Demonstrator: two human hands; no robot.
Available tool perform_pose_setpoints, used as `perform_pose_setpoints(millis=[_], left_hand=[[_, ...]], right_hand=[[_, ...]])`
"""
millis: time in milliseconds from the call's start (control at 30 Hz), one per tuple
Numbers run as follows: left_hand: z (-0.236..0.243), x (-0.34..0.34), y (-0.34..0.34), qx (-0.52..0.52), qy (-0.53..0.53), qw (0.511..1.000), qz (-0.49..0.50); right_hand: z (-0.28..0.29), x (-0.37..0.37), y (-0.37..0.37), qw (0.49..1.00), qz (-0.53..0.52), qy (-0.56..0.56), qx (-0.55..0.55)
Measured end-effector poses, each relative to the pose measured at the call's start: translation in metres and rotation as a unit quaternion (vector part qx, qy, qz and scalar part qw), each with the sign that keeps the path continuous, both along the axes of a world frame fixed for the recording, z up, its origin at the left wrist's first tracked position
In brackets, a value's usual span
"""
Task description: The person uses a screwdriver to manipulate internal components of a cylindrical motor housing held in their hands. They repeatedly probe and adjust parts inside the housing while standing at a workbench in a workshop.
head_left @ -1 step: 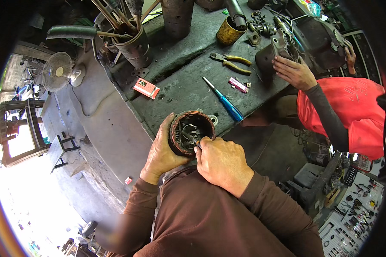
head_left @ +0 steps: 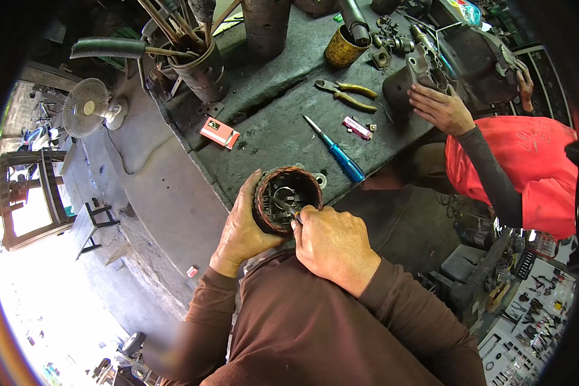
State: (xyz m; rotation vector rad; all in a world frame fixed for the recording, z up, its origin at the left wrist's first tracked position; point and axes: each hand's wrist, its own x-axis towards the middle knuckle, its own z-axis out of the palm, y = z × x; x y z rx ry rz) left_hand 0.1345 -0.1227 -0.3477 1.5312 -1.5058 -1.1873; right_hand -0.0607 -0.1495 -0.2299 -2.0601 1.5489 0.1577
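Note:
My left hand (head_left: 243, 233) is wrapped round the left side of a round motor stator (head_left: 284, 173), whose rim is ringed with copper-coloured windings. It is held close to my body by the table's near edge, its opening facing up. My right hand (head_left: 336, 247) is closed at the near right rim, gripping a slim dark tool (head_left: 283, 205) that reaches into the opening. The fingers hide its handle, so I cannot make out its kind. Beyond the stator, a screwdriver (head_left: 336, 152) with a blue handle and yellow-handled pliers (head_left: 347, 94) lie on the table.
The dark worktable (head_left: 264, 145) bears a red-and-white box (head_left: 220, 132), a pink packet (head_left: 357, 127), a yellow tin (head_left: 345, 49) and a can of long-handled tools (head_left: 201, 73). At right, a co-worker's hand (head_left: 445, 108) rests on a metal housing (head_left: 399, 90). A fan (head_left: 87, 107) stands at left.

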Motion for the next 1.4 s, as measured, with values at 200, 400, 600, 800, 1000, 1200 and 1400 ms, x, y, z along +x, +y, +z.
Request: perform_pose_setpoints(millis=[200,400,600,800,1000,1200,1400], left_hand=[[0.007,0.005,-0.011,-0.011,-0.008,1.0,-0.016],[0.017,0.017,-0.027,-0.016,-0.034,0.998,-0.056],[0.019,0.026,-0.036,0.018,-0.02,0.997,-0.076],[0.008,0.009,-0.003,-0.037,-0.084,0.994,-0.057],[-0.004,-0.024,0.028,-0.072,-0.102,0.99,0.058],[-0.01,-0.049,0.034,-0.085,-0.186,0.969,0.141],[-0.01,-0.075,0.034,-0.053,-0.125,0.965,0.226]], right_hand=[[-0.001,0.0,-0.005,1.0,-0.002,0.005,0.004],[-0.002,-0.002,-0.006,1.0,-0.006,-0.004,0.019],[-0.003,-0.004,-0.005,1.0,-0.005,-0.015,0.017],[-0.001,-0.012,-0.006,1.0,0.008,-0.007,0.007],[0.025,-0.083,-0.025,0.997,-0.035,-0.068,0.019],[-0.046,-0.114,-0.077,0.961,-0.045,-0.27,0.028],[-0.128,-0.063,-0.113,0.878,0.021,-0.473,0.064]])
